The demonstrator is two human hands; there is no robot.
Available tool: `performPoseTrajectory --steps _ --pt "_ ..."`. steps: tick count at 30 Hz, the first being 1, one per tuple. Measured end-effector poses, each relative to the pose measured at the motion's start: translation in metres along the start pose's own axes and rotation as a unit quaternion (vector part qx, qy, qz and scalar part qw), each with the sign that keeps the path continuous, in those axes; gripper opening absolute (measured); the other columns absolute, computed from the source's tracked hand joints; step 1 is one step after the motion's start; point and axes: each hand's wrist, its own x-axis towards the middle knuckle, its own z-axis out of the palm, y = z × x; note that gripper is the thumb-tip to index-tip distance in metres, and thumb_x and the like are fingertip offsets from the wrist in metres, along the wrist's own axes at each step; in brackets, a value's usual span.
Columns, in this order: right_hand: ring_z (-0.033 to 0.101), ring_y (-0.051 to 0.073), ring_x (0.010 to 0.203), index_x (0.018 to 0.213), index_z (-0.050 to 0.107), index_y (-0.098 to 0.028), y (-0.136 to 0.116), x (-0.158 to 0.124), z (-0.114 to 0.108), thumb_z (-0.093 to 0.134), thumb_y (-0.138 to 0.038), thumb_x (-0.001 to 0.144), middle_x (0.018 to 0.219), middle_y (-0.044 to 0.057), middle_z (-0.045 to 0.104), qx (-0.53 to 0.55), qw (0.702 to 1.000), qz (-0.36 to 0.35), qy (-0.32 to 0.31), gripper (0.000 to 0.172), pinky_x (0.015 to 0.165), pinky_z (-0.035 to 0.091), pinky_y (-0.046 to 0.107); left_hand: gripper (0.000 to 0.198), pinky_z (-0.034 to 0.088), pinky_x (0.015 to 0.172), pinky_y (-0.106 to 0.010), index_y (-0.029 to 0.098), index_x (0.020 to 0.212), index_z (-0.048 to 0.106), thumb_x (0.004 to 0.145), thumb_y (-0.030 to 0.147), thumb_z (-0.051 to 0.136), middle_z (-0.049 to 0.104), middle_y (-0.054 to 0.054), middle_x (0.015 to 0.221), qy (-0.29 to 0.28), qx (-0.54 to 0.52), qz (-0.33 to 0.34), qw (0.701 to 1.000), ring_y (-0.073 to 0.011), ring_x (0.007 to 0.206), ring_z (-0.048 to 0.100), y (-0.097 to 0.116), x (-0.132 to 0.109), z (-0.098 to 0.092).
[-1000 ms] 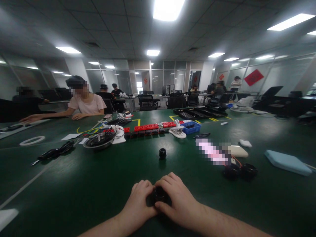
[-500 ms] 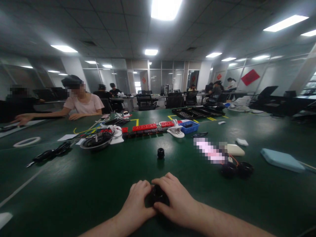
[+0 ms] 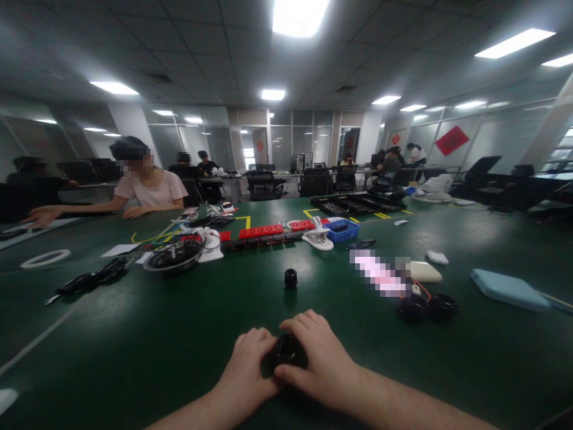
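Note:
At the near side of the table, a black round part with a hole in its top (image 3: 286,348) sits between my two hands. My left hand (image 3: 246,364) closes on its left side, the fingertips and thumb against it. My right hand (image 3: 320,358) curls round the right side, with the index finger over the far edge and the thumb at the near edge. The lower portion of the part is hidden by my fingers and shadow. Straight ahead stands a smaller black ribbed piece with an opening on top (image 3: 290,278), touched by neither hand.
Across the green table (image 3: 179,334) lie red blocks in a row (image 3: 261,232), a metal bowl of cables (image 3: 173,260), a white clamp-like stand (image 3: 318,236), a blue bin (image 3: 344,229), two black round items on wires (image 3: 443,307) and a light-blue case (image 3: 510,289). A co-worker (image 3: 150,185) sits far left.
The fingers of my right hand have shifted slightly on the black part, so more of its top hole shows. My left hand stays nearly in place. The view has drifted a little.

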Motion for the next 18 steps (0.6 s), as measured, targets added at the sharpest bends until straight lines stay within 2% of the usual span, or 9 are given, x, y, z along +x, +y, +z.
performPoseTrajectory --steps 7,18 --pt "0.043 0.018 0.089 0.096 0.056 -0.020 0.0000 0.0009 0.0011 0.067 -0.032 0.068 0.093 0.001 0.053 0.000 1.000 -0.008 -0.007 0.032 0.079 0.034 0.031 0.017 0.034 0.073 -0.029 0.022 0.078 0.057 0.066 0.032 0.062 0.053 0.001 0.084 0.002 0.006 0.001 1.000 -0.0174 0.081 0.046 0.0000 0.0011 0.0003" --pt "0.043 0.019 0.091 0.104 0.054 -0.019 -0.0011 0.0002 -0.0007 0.064 -0.026 0.069 0.096 0.003 0.054 0.024 0.999 -0.024 -0.012 0.037 0.083 0.034 0.032 0.018 0.035 0.074 -0.029 0.021 0.079 0.056 0.068 0.035 0.060 0.053 0.000 0.087 -0.005 0.001 0.001 1.000 -0.0179 0.083 0.046 0.0001 0.0008 -0.0011"
